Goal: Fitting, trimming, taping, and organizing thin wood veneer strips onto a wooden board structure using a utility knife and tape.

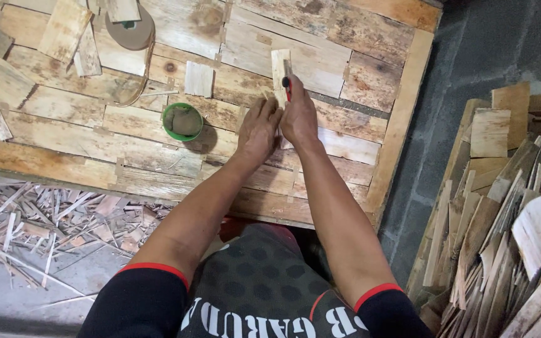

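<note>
While both forearms reach out over the table [402,119], the left hand [257,130] lies flat with fingers spread, pinning the near end of one small wood strip [280,74]. The right hand [300,116] has its grip closed round one red-handled cutter [287,87] laid against that strip. Judged from this, the pinning fingers are best kept clear of the blade's line. Further out sit one green tub [183,122], one tape roll [131,31] and several loose offcuts.
</note>
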